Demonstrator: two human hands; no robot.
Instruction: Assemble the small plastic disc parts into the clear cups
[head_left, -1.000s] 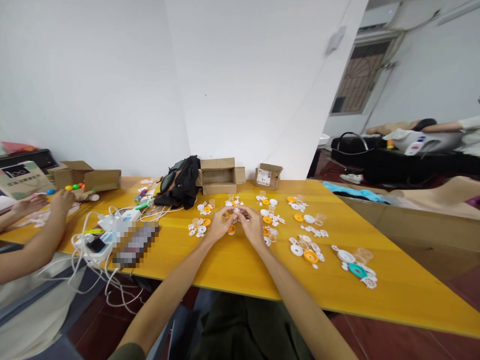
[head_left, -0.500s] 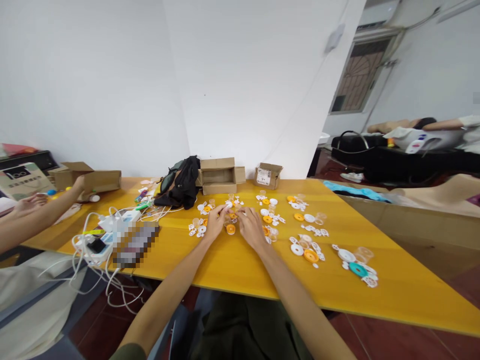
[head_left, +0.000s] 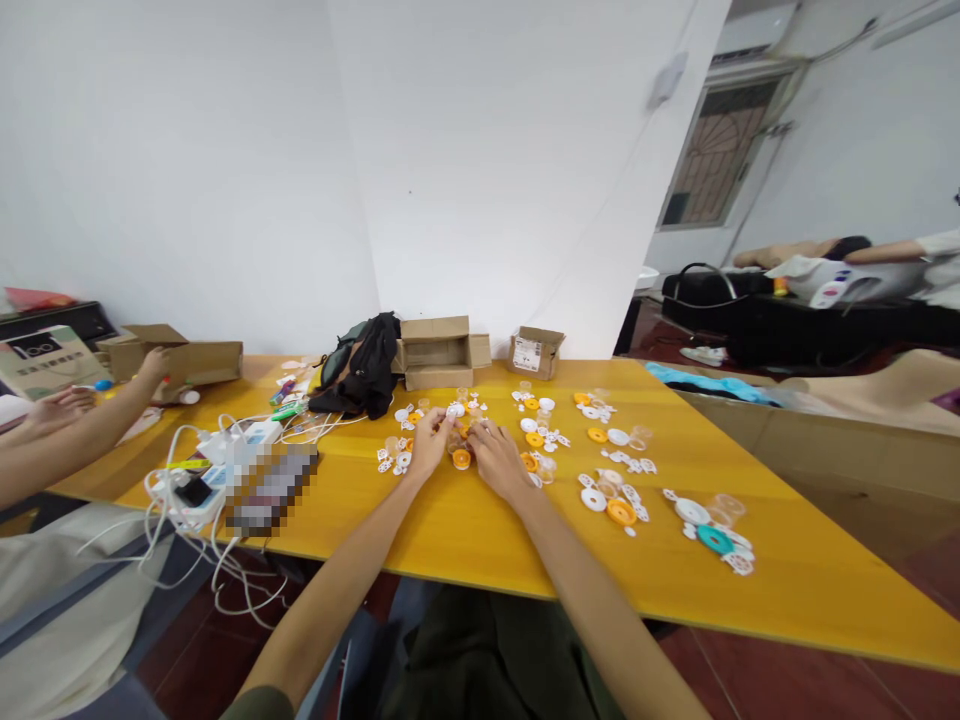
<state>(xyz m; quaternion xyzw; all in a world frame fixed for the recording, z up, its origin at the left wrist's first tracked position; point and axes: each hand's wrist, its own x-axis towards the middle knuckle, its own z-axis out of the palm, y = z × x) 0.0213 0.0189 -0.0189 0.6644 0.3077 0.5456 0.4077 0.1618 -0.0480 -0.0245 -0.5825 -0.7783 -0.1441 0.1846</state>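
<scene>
Close together over a group of small plastic parts on the yellow table [head_left: 420,520] are both my hands. Bent and closed, the fingers of my left hand [head_left: 429,446] have a small white round piece [head_left: 455,410] at their tips; what they grip is too small to tell. My right hand [head_left: 496,456] reaches down with curled fingers beside them, its fingertips among the parts and partly hidden. An orange ring-shaped part [head_left: 461,459] lies just below, between the hands, with a clear cup partly showing above it.
Similar groups of parts spread rightward, including an orange wheel [head_left: 622,513] and a teal wheel [head_left: 715,540]. Behind are an open cardboard box [head_left: 437,376], a smaller box [head_left: 536,353] and a black bag [head_left: 364,368]. Cables and a power strip [head_left: 259,435] lie left, near another person's arms [head_left: 90,425].
My right hand has shifted slightly left, its fingers now lower and closer to my left hand. My left hand has barely moved.
</scene>
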